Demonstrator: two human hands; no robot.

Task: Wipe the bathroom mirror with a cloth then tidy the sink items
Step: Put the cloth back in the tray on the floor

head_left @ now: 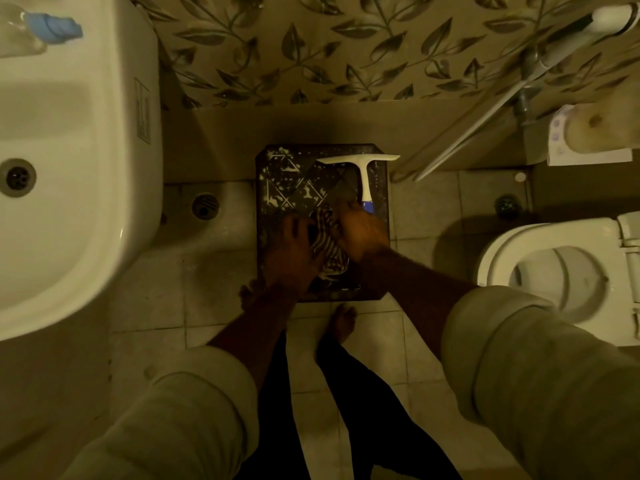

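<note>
A striped cloth [328, 252] lies bunched on a dark, paint-spattered stool [287, 174] on the floor. My left hand [290, 252] grips the cloth from the left and my right hand [360, 232] grips it from the right. A white squeegee [363, 171] with a blue handle end rests on the stool just beyond my right hand. The white sink [104, 202] is at the left, with a clear bottle with a blue cap [52, 27] on its rim. No mirror is in view.
A toilet [540, 268] with its seat open stands at the right. A toilet paper roll [595, 129] sits on a ledge at the upper right, beside a hose and pipes [540, 67]. The sink pedestal [207, 216] stands left of the stool. My bare feet [341, 322] are on the tiled floor.
</note>
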